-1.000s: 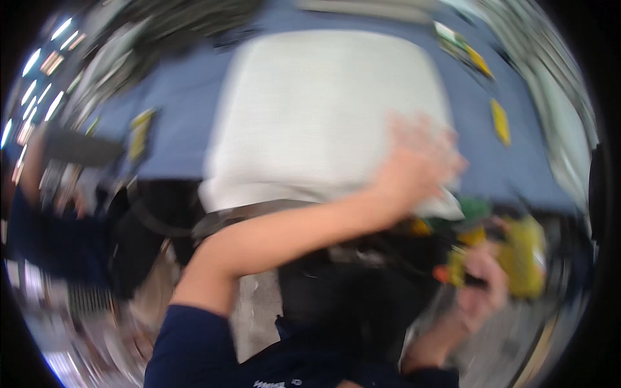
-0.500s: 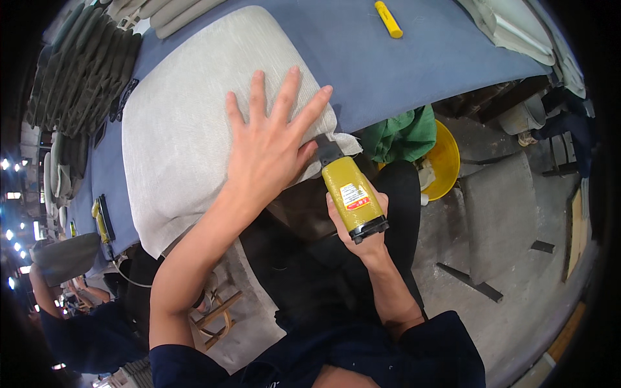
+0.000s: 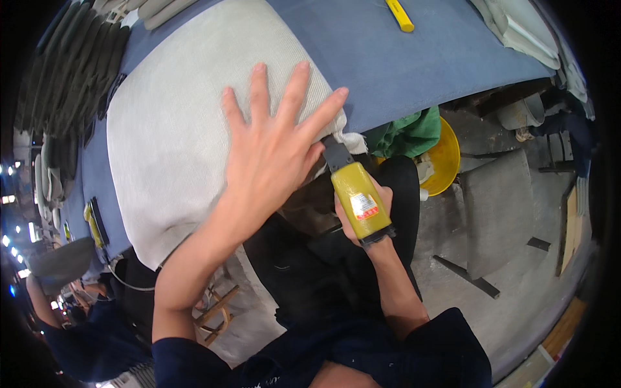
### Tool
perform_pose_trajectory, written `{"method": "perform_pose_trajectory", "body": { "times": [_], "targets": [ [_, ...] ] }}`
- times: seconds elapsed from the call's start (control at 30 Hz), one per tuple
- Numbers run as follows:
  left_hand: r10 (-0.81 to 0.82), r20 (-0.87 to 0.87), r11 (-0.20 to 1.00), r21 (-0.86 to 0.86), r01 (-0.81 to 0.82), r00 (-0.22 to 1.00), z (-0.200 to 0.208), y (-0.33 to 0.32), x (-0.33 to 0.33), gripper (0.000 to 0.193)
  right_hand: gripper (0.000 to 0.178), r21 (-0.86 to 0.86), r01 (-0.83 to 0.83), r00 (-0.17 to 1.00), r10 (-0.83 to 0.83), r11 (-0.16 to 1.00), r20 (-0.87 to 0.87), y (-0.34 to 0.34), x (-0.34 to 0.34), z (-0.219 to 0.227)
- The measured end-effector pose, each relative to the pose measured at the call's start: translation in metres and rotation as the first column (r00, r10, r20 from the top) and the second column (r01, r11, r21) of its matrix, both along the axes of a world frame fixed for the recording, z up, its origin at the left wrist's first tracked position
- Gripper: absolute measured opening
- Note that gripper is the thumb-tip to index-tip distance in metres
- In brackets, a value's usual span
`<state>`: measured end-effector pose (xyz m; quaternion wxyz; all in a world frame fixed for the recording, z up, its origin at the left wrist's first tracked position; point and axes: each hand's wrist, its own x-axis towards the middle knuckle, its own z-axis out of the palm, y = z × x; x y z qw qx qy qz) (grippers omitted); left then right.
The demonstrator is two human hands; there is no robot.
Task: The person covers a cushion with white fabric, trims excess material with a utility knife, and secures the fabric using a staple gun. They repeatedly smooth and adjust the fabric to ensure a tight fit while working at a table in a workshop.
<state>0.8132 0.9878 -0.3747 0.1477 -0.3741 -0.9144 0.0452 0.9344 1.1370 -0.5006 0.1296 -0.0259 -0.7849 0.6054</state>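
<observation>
A light grey fabric-covered seat cushion lies on the blue-topped table. My left hand is spread over its right part, fingers apart and palm down, with the thumb bent near the cushion's near edge. In my right hand is a yellow-green staple gun, gripped from below. Its dark nose meets the cushion's near right corner, where a loose flap of fabric sticks out. The fingers round the handle are partly hidden by the tool body.
A yellow cylindrical tool lies farther back on the blue table. Dark cushions are stacked at the left, near another staple gun. Below the table edge stand a yellow bucket and green cloth. A co-worker is at lower left.
The cushion and my left hand sit slightly differently in the picture as the view shifts a little. The staple gun has moved slightly right and stays at the corner.
</observation>
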Motion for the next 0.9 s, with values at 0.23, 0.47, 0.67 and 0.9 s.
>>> {"method": "perform_pose_trajectory", "body": {
  "times": [0.23, 0.47, 0.67, 0.9],
  "targets": [
    [-0.054, -0.09, 0.961, 0.265, 0.076, 0.994, -0.022, -0.037, -0.035, 0.072, 0.044, -0.341, 0.126, 0.976, -0.054, 0.932, 0.212, 0.003, -0.03, -0.1],
    [-0.094, -0.313, 0.897, 0.385, 0.216, 0.945, -0.095, 0.041, -0.047, 0.055, 0.049, -0.752, -0.119, 0.959, 0.271, 0.649, 0.082, 0.045, 0.001, -0.169],
    [-0.088, -0.212, 0.883, 0.436, 0.175, 0.973, -0.113, 0.034, -0.057, 0.05, 0.047, -0.58, 0.089, 0.926, 0.148, 0.81, 0.348, 0.011, -0.004, -0.213],
    [-0.082, -0.193, 0.886, 0.434, 0.16, 0.978, -0.112, 0.035, -0.051, 0.046, 0.047, -0.528, 0.154, 0.915, 0.082, 0.835, 0.396, 0.019, -0.008, -0.24]
  ]
}}
